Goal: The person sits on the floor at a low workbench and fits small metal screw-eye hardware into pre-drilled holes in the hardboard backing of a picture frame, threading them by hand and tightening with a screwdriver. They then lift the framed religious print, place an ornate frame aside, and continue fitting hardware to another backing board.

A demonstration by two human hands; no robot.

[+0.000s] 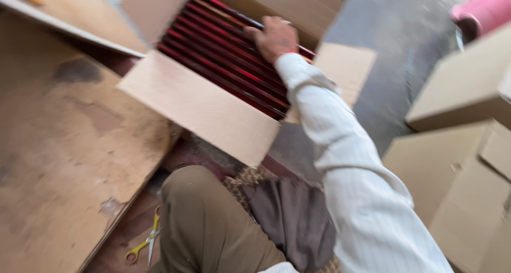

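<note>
My right hand (275, 37) reaches out on a white-sleeved arm into an open cardboard box (202, 110) lying tilted in front of me. The box is packed with several flat dark-red packs (218, 54) standing on edge in a row. My fingers are curled over the top edge of the packs at the far right of the row, gripping one there. The picture is blurred, so the exact hold is unclear. My left hand is out of view. My knee in olive trousers (202, 219) is below the box.
A worn wooden board (64, 145) fills the left side. Yellow-handled scissors (145, 243) lie on the floor by my knee. Several plain cardboard boxes (463, 161) are stacked on the right, with a pink roll (487, 6) above them. A grey cloth (293, 219) lies on my lap.
</note>
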